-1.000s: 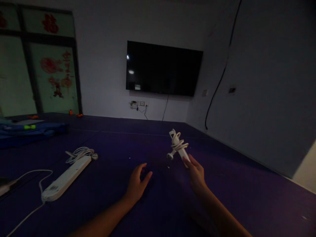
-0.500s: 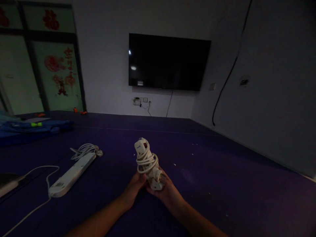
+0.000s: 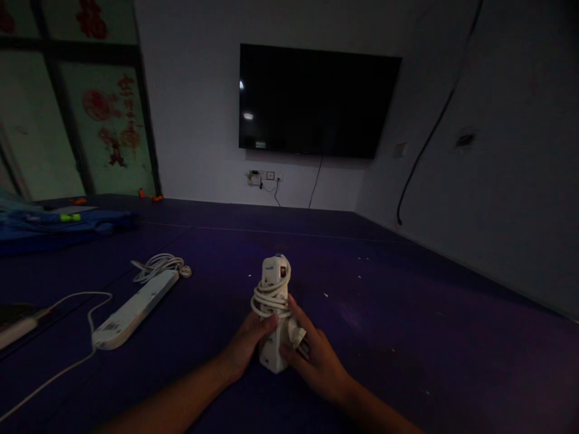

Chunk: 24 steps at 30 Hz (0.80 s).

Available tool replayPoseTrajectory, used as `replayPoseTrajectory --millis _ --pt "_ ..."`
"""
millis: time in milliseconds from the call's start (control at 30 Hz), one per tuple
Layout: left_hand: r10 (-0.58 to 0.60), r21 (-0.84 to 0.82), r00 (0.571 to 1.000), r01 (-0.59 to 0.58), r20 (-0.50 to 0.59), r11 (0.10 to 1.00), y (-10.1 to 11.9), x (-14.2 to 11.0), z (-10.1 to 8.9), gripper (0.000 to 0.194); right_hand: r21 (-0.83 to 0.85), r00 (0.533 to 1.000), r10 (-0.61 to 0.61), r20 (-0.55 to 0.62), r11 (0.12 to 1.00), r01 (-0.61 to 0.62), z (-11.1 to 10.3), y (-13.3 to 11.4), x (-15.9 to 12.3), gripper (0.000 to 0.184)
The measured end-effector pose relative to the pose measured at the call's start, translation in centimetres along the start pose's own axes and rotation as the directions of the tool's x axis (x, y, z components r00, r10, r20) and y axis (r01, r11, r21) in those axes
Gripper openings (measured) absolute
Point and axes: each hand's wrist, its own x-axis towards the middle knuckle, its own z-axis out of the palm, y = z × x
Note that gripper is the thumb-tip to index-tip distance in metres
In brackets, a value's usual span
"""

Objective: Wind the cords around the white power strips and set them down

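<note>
A white power strip (image 3: 272, 357) with a red switch stands nearly upright between my hands, its white cord (image 3: 270, 296) wound several times round its upper half. My left hand (image 3: 248, 346) grips it from the left, thumb across the front and the other fingers hidden behind. On the other side, my right hand (image 3: 316, 361) closes around the plug (image 3: 295, 333) and the strip's right edge, with its index finger up by the wound cord.
On the purple floor (image 3: 384, 289) to the left lies another white power strip (image 3: 136, 310) with a coiled cord (image 3: 160, 266). A white cable runs past it from a white block (image 3: 18, 331). Blue cloth (image 3: 90, 223) lies farther back; a television (image 3: 316, 102) hangs on the wall.
The held power strip has turned more upright. My left thumb has moved onto its front, and my right hand has shifted from beneath it to its right side and plug.
</note>
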Motion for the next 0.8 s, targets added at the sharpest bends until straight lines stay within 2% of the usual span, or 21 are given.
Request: replayPoseTrajectory --millis 100,233,367,467,600,800 --pt "-0.052 0.01 0.997 0.053 -0.061 0.999 -0.2 -0.1 -0.2 0.058 -0.16 0.999 -0.034 -0.005 0.987 0.033 -0.2 -0.1 -0.3 0.078" --pt "-0.07 0.016 0.99 0.072 -0.122 0.997 0.0 -0.2 0.0 0.056 -0.255 0.99 -0.09 -0.108 0.965 0.06 -0.4 -0.3 -0.3 0.067" --pt "-0.065 0.052 0.973 0.079 -0.221 0.996 0.4 0.0 0.3 0.057 -0.242 0.967 -0.089 -0.239 0.97 0.03 -0.7 -0.1 0.3 0.038" --pt "-0.05 0.141 0.96 0.091 -0.274 0.986 0.4 0.1 0.4 0.06 -0.162 0.957 -0.013 -0.289 0.986 -0.036 -1.0 0.2 0.7 0.026" --pt "-0.038 0.215 0.96 0.1 -0.276 0.972 0.2 0.1 0.3 0.058 -0.103 0.948 0.06 -0.313 0.99 -0.097 -1.4 0.7 1.1 0.022" --pt "-0.001 0.243 0.976 0.055 -0.216 0.968 0.0 0.1 0.3 0.058 -0.111 0.942 0.058 -0.331 0.989 -0.099 -1.8 1.4 1.3 0.025"
